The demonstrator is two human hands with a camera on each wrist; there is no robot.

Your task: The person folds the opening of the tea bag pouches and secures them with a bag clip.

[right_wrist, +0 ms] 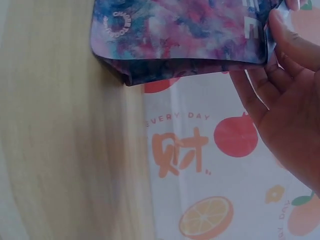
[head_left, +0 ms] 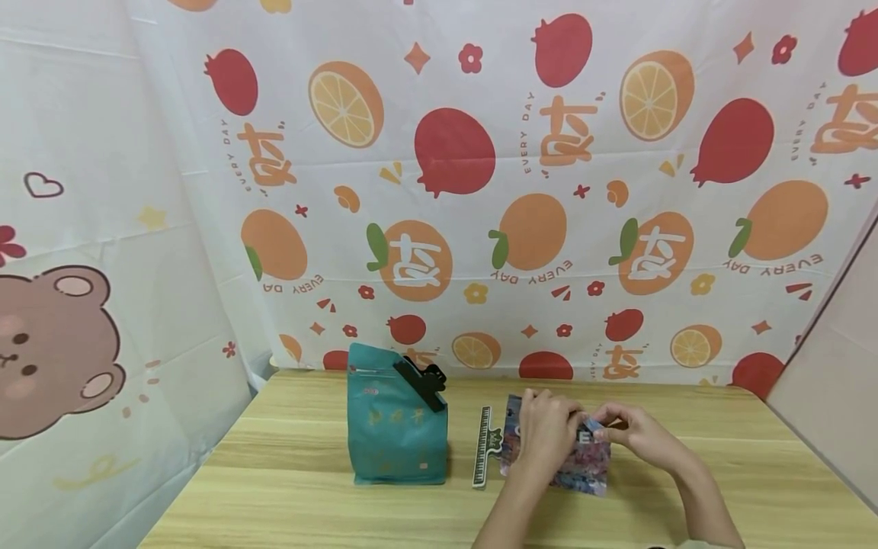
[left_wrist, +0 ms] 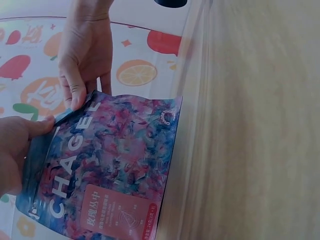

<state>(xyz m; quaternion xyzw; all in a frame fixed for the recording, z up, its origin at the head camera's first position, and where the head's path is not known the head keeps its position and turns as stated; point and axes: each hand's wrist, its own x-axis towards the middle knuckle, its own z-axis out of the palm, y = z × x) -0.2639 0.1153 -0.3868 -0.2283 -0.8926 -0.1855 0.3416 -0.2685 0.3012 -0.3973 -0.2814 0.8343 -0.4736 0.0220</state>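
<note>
Our left grip [head_left: 549, 428], right grip [head_left: 636, 435] pinch patterned pouch [head_left: 588, 467] at top edge. Clip [head_left: 482, 450] just left of pouch, long axis pointing away from us, nearer left grip.

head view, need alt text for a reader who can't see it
A person's left hand and right hand pinch the top of a pink-and-blue pouch on a wooden table. To its left are a pale clip and an upright teal bag with a black clip; fruit-print cloth hangs behind.
</note>
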